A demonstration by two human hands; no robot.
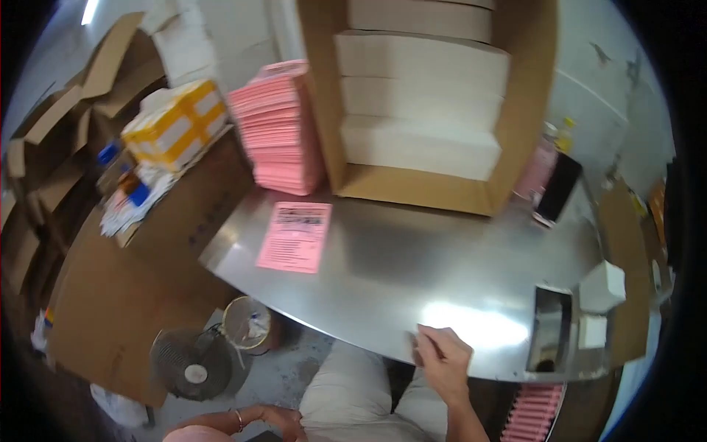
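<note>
One broad metal table spreads in front of you, its near edge over your lap, probably so that both hands can reach it easily. At its back stands a brown carton, its open side toward you, which likely makes the long white boxes layered inside easy to draw out. Left of it, a tall pink stack stands close against the carton, perhaps for support. One loose pink sheet lies flat on the table in front of that stack, printed face up, well apart from either hand. Toward your right, a cut-out slot opens through the table.

Your right hand is at the near edge, fingers curled; you show nothing clearly in its grip, and I cannot tell whether it pinches something thin. Your left hand rests by your thigh, apparently idle; its fingertips are hidden, so I cannot tell its grip either. Two small white blocks sit beside the slot, presumably parked clear of the middle.
</note>
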